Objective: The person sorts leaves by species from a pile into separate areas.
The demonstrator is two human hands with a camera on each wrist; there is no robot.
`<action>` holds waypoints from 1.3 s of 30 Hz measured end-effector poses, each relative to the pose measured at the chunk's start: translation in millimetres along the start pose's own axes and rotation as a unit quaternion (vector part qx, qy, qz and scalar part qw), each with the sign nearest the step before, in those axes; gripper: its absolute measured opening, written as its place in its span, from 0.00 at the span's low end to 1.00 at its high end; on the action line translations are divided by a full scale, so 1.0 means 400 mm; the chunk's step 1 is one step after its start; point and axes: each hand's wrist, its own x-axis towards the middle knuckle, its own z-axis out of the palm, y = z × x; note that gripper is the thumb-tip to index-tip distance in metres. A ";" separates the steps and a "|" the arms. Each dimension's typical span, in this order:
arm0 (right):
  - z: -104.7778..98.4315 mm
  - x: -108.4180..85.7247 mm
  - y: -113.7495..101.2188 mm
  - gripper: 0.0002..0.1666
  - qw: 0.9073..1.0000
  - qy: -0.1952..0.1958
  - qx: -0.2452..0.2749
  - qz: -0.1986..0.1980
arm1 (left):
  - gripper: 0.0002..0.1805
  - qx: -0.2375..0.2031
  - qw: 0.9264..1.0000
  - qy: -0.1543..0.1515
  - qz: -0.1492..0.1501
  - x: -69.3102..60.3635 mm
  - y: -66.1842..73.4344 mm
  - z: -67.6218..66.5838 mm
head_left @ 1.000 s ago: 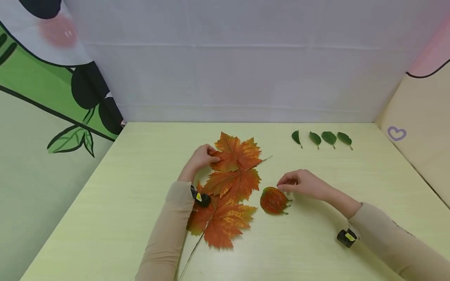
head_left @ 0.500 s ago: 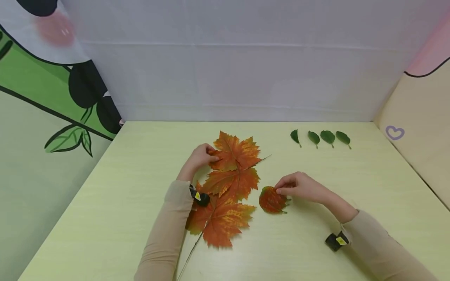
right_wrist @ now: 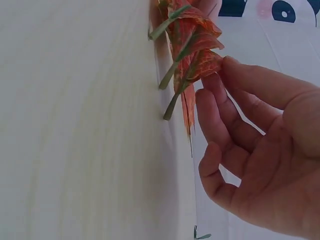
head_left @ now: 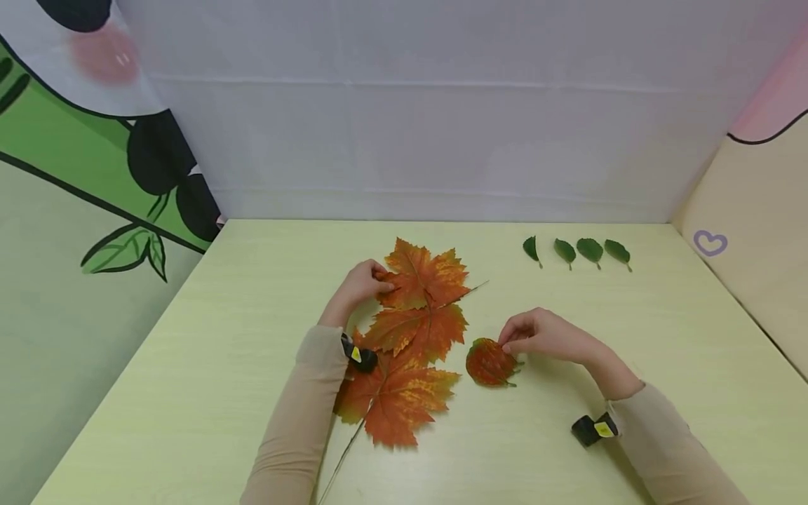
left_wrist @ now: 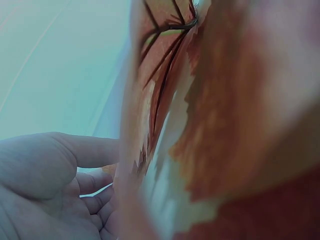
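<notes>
Near the table's middle lie large orange-red maple leaves (head_left: 413, 396) joined on a thin stem. My left hand (head_left: 361, 284) pinches the left edge of the top maple leaf (head_left: 419, 270) between thumb and fingers; the left wrist view shows the hand (left_wrist: 55, 185) beside blurred leaf surfaces. To the right is a small stack of rounded red leaves (head_left: 489, 365) with short green stems. My right hand (head_left: 549, 335) has thumb and forefinger on its upper right edge. In the right wrist view these fingertips pinch the edge of a red leaf (right_wrist: 206, 64), and several stems show.
Several small green leaves (head_left: 590, 250) lie in a row at the back right of the pale table (head_left: 177, 365). A white cloth wall (head_left: 442, 147) stands behind it, with a cartoon-printed panel (head_left: 57, 203) at the left and a cream panel (head_left: 770, 231) at the right.
My right hand has come onto the edge of the red leaf stack and now pinches it; its wrist and forearm have shifted left. My left hand has stayed on the maple leaf.
</notes>
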 end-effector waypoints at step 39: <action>-0.077 -0.030 0.050 0.11 0.994 0.092 0.020 0.051 | 0.20 0.005 1.000 0.003 0.001 -0.003 0.003 0.003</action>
